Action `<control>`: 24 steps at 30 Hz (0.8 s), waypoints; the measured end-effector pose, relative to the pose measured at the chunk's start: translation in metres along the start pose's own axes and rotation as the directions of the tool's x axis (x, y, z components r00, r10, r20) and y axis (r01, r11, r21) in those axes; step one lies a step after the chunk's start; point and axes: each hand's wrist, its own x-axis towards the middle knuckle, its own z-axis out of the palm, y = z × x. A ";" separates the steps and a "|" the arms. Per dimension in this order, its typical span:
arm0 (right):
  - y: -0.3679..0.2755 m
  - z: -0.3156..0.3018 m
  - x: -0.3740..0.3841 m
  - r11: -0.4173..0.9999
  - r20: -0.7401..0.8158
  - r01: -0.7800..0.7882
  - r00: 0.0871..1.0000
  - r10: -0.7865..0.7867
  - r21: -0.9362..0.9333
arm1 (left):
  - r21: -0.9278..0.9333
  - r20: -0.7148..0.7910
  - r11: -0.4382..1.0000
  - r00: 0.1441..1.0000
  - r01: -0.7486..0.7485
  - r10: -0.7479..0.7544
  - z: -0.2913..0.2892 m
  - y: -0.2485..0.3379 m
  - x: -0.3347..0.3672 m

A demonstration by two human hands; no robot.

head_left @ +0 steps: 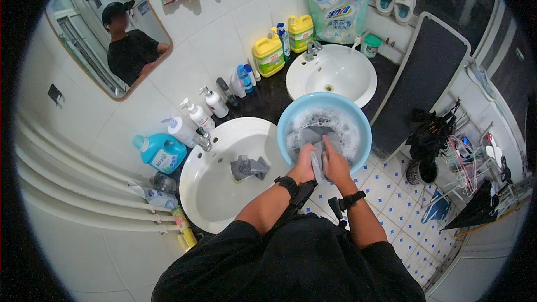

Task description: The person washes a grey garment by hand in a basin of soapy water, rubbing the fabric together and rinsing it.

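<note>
A light blue basin [366, 130] full of white suds [348, 128] stands in front of me, by the counter edge. Over its near side, both my hands grip a wet grey cloth [319, 134]; part of it lies in the foam and a paler end hangs between my hands. My left hand [302, 165] is closed on the cloth's left side. Around its right side my right hand [335, 165] is closed, close beside the left. What kind of garment it is, I cannot tell. Another crumpled grey cloth [250, 168] lies in the left white sink [193, 198].
Behind the basin is a second white sink [361, 70]. Pump bottles [198, 116], a blue detergent jug [163, 152] and yellow jugs [269, 56] line the dark counter. A dark framed board [422, 78] leans at right. A cluttered rack [475, 156] stands on the tiled floor.
</note>
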 end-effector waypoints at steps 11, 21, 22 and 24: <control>-0.029 0.005 0.005 0.968 0.127 -0.020 0.990 0.053 -0.252 | 0.008 -0.078 0.998 0.995 -0.065 0.065 -0.003 0.001 0.006; -0.009 0.015 0.016 0.975 0.039 0.049 0.998 -0.042 -0.214 | -0.128 0.073 0.991 0.996 -0.046 0.056 0.021 0.002 -0.014; -0.024 0.011 0.010 0.956 0.104 0.165 0.984 -0.144 -0.242 | -0.157 -0.008 0.984 0.997 -0.080 0.080 0.020 0.002 -0.016; -0.029 0.013 0.005 0.915 0.137 0.344 0.937 -0.321 -0.209 | -0.141 -0.020 0.982 0.992 -0.128 0.126 0.019 0.003 -0.018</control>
